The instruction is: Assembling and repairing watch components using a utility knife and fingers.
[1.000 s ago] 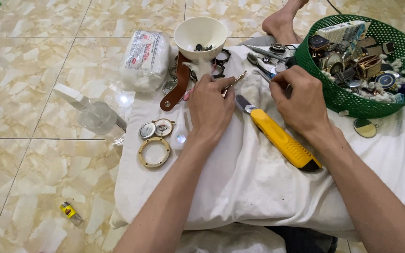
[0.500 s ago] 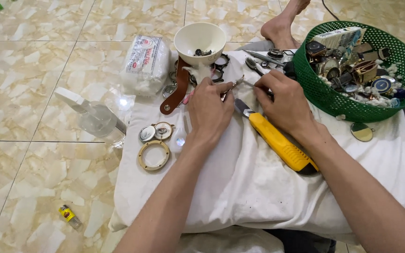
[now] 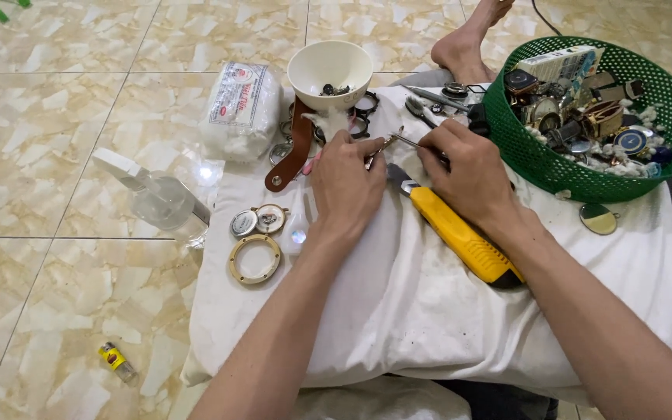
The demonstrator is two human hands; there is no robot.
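**Both hands meet over the white cloth**

On the white cloth [image 3: 429, 311], the left hand [image 3: 345, 183] lies palm-down, fingers curled on something hidden. The right hand [image 3: 467, 173] pinches thin metal tweezers [image 3: 404, 141] above the yellow utility knife [image 3: 460, 237]

I see a cloth [image 3: 398, 311] spread on the floor, my left hand [image 3: 345, 183] and right hand [image 3: 468, 171] side by side on it. A utility knife [image 3: 460, 237] lies under the right wrist. A bowl [image 3: 330, 68] sits behind the hands, a basket [image 3: 538, 155] to the right, a bottle [image 3: 161, 198] to the left, off the cloth
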